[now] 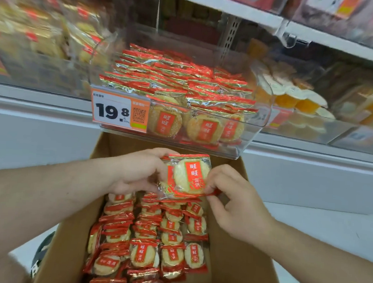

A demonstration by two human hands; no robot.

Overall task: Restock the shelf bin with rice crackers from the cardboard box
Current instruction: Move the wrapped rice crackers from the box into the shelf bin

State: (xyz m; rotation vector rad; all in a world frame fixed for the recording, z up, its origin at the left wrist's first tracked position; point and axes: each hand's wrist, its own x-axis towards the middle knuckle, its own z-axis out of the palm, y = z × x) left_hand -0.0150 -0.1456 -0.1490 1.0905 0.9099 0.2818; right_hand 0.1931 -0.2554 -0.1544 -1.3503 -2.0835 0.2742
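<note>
A brown cardboard box [234,266] sits open, and its walls look flat and dull. Inside it lie many rice cracker packs [149,242], each a round pale cracker in shiny see-through wrap with red ends and a red label.

Just above the box, both hands hold a small bunch of packs [186,176]. The left hand [139,171] is curled round the left side of the bunch, with the thumb on top. The right hand [234,200] pinches the crinkly red edge at the lower right of the bunch with its fingertips.

Above the box and a bit behind it hangs the clear plastic shelf bin [245,143], smooth and see-through with round corners. It is nearly full of the same shiny red packs. An orange and white price tag [119,110] sticks on its front left, reading 19.8.

The bins beside it are blurry, with yellow and orange snacks inside.
</note>
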